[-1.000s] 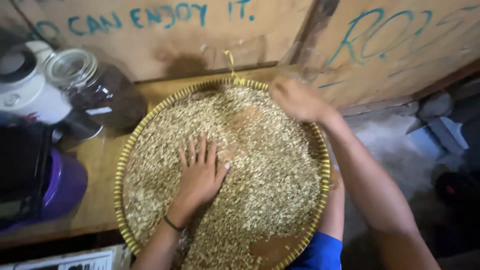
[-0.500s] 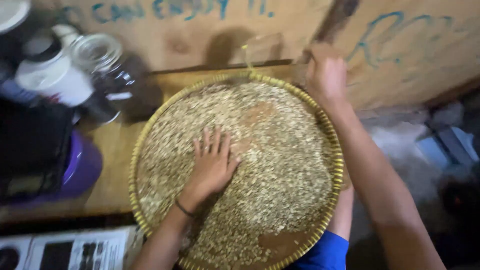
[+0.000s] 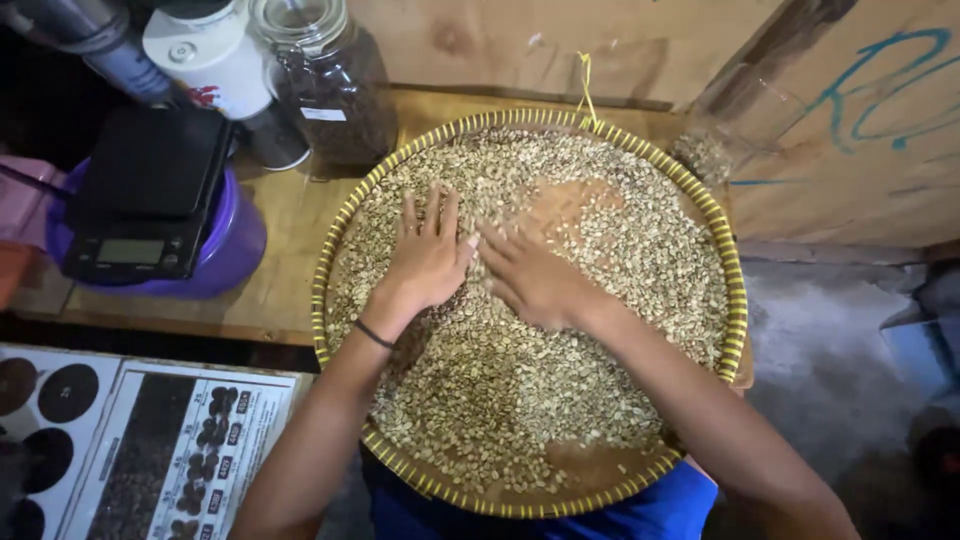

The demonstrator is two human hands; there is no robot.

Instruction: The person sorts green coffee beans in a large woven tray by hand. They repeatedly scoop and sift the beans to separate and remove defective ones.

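Head view: both hands, left hand and right hand, are lying flat, fingers released, on pale beans in the round tray; sweeping gently is keeping beans off the bench.

A round woven tray of pale beans covers most of the desk. A glass jar, a white canister and a black scale crowd its left side. A wooden wall closes off the back. Bare floor lies open on the right.
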